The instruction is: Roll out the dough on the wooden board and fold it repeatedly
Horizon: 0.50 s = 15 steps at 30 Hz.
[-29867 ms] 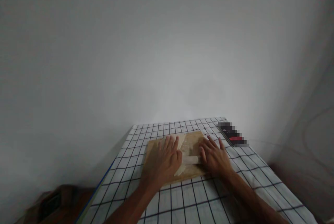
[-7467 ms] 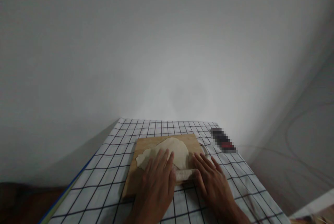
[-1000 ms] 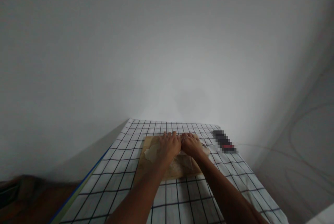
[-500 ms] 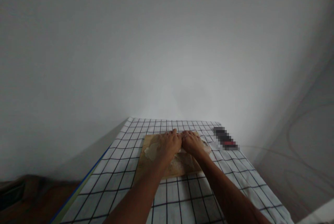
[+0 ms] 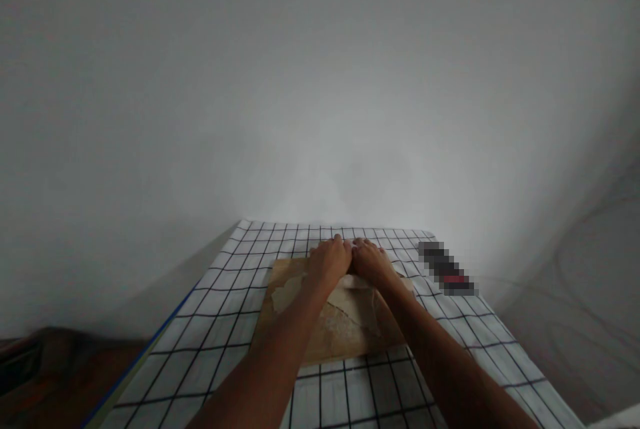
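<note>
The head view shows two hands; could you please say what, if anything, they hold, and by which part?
It cannot be told: the left hand and right hand, near the far edge of the board, hide any grip.

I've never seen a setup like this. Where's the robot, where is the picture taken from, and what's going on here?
There's no robot: these are a person's bare left hand and right hand. One camera, worn on the head, looks forward and down past the arms. A checked cloth covers the surface; on it lies a board with a flat sheet of dough. To the right is a dark item, too blurred to name. Both hands are curled close together near the board's far edge; whatever they hold is hidden.
</note>
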Motion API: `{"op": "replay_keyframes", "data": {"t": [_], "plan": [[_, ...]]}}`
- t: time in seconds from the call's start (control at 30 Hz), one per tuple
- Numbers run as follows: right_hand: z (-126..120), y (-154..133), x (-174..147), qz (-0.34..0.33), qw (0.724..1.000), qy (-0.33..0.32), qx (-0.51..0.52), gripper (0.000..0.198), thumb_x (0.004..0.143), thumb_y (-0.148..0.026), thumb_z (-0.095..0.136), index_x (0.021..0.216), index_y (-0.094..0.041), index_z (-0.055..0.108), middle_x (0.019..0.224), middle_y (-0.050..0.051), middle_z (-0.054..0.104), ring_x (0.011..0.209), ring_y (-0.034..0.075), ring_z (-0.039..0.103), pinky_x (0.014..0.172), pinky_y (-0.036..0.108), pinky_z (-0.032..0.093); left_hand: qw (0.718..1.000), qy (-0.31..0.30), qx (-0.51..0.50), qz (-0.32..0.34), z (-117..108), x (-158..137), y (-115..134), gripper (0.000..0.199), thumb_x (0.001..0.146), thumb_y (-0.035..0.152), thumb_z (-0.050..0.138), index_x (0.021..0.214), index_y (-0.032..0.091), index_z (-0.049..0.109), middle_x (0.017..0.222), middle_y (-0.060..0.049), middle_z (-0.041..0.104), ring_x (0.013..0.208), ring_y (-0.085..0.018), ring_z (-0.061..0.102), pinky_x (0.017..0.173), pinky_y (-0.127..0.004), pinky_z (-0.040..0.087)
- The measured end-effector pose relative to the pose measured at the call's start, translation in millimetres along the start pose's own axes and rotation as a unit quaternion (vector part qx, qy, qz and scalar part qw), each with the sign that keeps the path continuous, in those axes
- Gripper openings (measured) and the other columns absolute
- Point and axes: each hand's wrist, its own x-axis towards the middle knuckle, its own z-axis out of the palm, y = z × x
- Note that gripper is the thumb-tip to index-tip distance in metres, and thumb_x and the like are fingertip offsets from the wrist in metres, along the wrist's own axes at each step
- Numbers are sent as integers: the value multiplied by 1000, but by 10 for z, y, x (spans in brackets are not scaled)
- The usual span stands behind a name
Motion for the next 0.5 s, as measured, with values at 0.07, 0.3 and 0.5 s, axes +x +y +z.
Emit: {"op": "replay_keyframes", "data": {"t": [0.07,0.3,0.5], "plan": [[14,22,59,-1,1000,-8,4,33,104,-28,38,130,-25,58,135,12,56,125,26,53,98,44,45,1000,-13,7,8,1,55,-5,48,104,44,26,116,18,63,110,-15,74,105,-30,69,89,-44,49],[2,31,118,19,1000,-23,6,34,105,-26,34,125,-23,61,127,14,59,118,26,57,96,44,46,999,-34,20,18,8,97,-7,47,103,41,28,115,17,66,110,-17,74,109,-31,68,93,-48,47],[-31,-28,19,17,1000,-16,-7,34,104,-26,36,126,-23,62,129,15,59,120,27,56,98,45,44,1000,-1,22,7,48,10,2,46,103,41,28,116,17,65,114,-18,71,112,-32,65,94,-49,48]]}}
